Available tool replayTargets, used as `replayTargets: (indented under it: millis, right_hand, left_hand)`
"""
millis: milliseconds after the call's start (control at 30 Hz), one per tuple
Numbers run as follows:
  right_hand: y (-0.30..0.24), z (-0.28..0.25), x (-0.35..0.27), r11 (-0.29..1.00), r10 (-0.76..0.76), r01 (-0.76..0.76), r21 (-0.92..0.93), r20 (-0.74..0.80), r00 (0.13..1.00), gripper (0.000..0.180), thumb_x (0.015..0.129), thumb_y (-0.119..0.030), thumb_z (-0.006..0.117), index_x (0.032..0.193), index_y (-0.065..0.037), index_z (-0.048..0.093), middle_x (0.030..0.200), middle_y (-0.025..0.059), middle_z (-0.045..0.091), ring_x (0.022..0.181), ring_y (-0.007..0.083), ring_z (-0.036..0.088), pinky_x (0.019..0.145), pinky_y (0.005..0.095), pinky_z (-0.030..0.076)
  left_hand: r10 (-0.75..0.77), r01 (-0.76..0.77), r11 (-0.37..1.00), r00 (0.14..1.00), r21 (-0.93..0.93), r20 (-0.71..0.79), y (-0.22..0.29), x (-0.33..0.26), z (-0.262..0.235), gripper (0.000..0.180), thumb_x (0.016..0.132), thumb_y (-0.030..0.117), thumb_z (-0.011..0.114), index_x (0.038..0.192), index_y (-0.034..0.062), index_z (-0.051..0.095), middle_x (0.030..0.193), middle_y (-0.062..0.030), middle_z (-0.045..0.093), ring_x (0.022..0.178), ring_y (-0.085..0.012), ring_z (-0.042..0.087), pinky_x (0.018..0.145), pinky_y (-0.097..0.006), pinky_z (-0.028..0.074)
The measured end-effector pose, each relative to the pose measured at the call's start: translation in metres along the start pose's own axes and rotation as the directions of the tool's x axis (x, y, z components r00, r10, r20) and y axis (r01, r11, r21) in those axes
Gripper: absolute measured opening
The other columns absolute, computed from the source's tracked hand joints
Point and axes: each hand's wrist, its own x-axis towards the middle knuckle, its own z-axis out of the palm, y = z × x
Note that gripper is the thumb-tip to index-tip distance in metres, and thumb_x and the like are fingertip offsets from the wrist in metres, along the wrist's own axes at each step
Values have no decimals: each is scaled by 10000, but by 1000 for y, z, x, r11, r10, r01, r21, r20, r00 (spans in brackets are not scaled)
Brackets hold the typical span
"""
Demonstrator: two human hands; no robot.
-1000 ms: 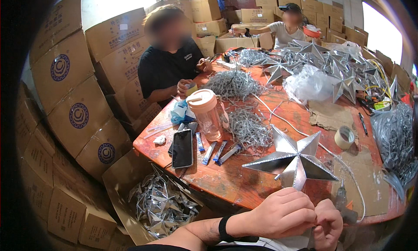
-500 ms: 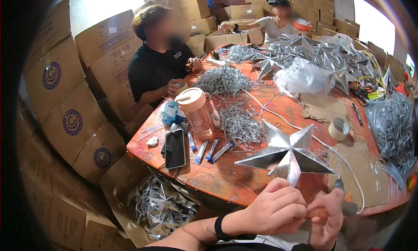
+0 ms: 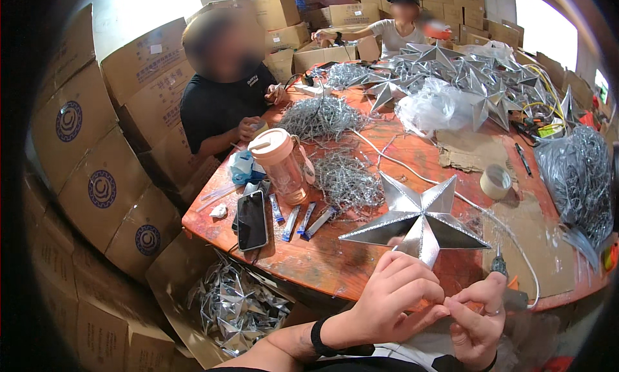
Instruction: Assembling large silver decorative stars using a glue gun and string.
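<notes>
Silver star (image 3: 418, 218) flat-faced, lower point toward both hands (image 3: 400, 298)

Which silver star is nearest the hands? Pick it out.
The big silver star lying alone at the table's near edge, its lower point at the left hand. The other stars are heaped at the far end.

Brown cardboard boxes (image 3: 97, 178) stack in a wall along the left, several bearing a round blue-and-white emblem (image 3: 68, 120); one has a small white label (image 3: 156, 49). More brown cartons (image 3: 361, 4) pile up at the back. A dark phone screen (image 3: 251, 220) lies face up near the surface's left edge, just beside three narrow blue-and-white sachets (image 3: 298, 220). An open box (image 3: 174, 275) of silver pieces stands below that edge.
</notes>
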Motion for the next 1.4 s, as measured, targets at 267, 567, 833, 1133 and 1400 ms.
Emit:
replayTargets:
  millis: [267, 567, 833, 1133, 1400]
  right_hand:
    - [0, -10, -1, 998, 2, -1, -63, 12, 1000, 272, 864, -310, 598, 955, -88, 725, 894, 52, 567, 813, 215, 470, 767, 377, 317]
    - [3, -4, 0, 981, -36, 41, -190, 27, 999, 215, 761, -217, 640, 924, -108, 729, 927, 64, 577, 814, 229, 476, 776, 392, 326]
    - [-6, -13, 6, 947, -100, 99, -305, 9, 995, 286, 660, -117, 637, 931, -114, 730, 909, 49, 580, 775, 228, 492, 783, 398, 324]
    - [-18, -13, 14, 967, -78, 51, -248, -97, 992, 244, 875, -308, 604, 959, -117, 730, 872, 7, 593, 748, 169, 519, 756, 382, 317]
    - [-24, -20, 3, 993, -79, 78, 93, 5, 997, 279, 891, -230, 618, 1101, -66, 701, 924, -3, 627, 808, 166, 553, 767, 350, 337]
  left_hand:
    - [-123, 158, 971, 973, -177, 196, 2, 6, -10, 143, 809, 111, 731, 919, 73, 649, 915, -35, 618, 920, -256, 571, 856, -381, 406]
    - [-71, 102, 988, 967, -118, 244, 3, 10, -18, 152, 781, 58, 728, 900, 74, 636, 903, -34, 601, 932, -247, 552, 841, -370, 393]
    - [75, -70, 995, 994, -75, 74, 3, 11, -5, 177, 721, 28, 734, 862, 71, 636, 851, -33, 606, 849, -246, 585, 783, -384, 417]
    - [206, -207, 977, 978, 46, 10, 23, 18, -9, 126, 786, 50, 701, 893, 72, 638, 873, -48, 626, 828, -237, 615, 753, -358, 452]
    - [115, -110, 991, 991, 77, -70, 27, 6, -8, 205, 740, -19, 732, 930, 25, 669, 875, -88, 650, 798, -265, 623, 702, -348, 504]
